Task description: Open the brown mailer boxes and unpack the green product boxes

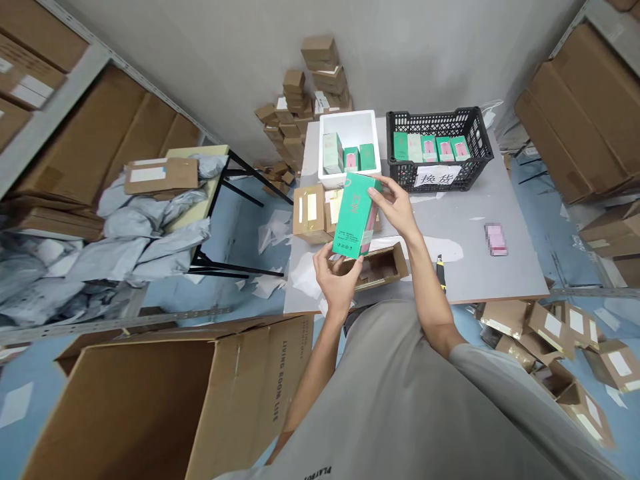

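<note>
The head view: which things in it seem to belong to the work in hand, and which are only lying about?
Probably part of the work:
green box, held by the left hand and right hand
open cardboard box on the table
white foam box and black crate, both holding similar boxes
utility knife, within reach

Seemingly just lying about:
white scraps on the floor
cartons at lower right

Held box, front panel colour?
The box has a green front panel; it shows in the head view.

A printed green box (353, 219) tilts in midair.
</note>
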`<state>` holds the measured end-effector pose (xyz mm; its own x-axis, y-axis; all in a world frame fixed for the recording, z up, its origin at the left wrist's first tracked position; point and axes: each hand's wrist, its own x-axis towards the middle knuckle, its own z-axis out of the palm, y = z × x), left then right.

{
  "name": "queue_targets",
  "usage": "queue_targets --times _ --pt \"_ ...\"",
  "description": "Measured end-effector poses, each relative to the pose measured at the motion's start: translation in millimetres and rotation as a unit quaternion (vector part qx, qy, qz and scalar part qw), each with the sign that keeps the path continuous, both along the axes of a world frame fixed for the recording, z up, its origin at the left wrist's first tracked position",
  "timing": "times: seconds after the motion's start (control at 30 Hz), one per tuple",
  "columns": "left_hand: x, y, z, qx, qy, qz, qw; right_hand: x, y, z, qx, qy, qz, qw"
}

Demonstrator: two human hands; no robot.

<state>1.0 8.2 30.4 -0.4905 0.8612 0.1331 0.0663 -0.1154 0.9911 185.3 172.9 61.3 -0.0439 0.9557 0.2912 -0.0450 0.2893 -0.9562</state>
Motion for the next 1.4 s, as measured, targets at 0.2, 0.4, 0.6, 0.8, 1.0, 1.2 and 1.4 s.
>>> queue_targets --times 0.2,0.4,0.6,0.8,1.0,1.2,1.4 --pt "-19.8 9.5 -15.3 -0.114 -0.286 -0.121 0.944 15.5 -0.2 0.5 0.01 -0.02 -0.05 0.999" --pt "-21.9 7.0 -27.0 -0.201 -0.409 -0.202 0.867 17.8 -3.6 7.6 0.035 -0.037 -0.077 0.996" --pt "-17.6 2.0 -32.9 -0.265 -0.417 -0.279 0.823 14.0 -10.5 16.5 0.043 -0.044 -0.068 0.996" --pt "-7.9 0.7 -21.6 -0.175 -0.332 -0.18 0.909 21.9 -6.7 13.5 0.065 -0.054 -0.086 0.993" --pt "-0.9 1.0 -9.4 -0.056 -0.007 -0.072 0.996 24.3 -2.4 6.6 0.033 0.003 -0.086 0.996" --pt "3.3 5.1 -3.5 0.062 0.258 -0.001 0.964 21.6 -1.2 2.9 0.017 0.079 -0.055 0.995" --pt "6.8 6.5 -3.8 0.066 0.1 -0.038 0.992 23.3 5.2 -2.7 0.004 0.124 -0.058 0.991"
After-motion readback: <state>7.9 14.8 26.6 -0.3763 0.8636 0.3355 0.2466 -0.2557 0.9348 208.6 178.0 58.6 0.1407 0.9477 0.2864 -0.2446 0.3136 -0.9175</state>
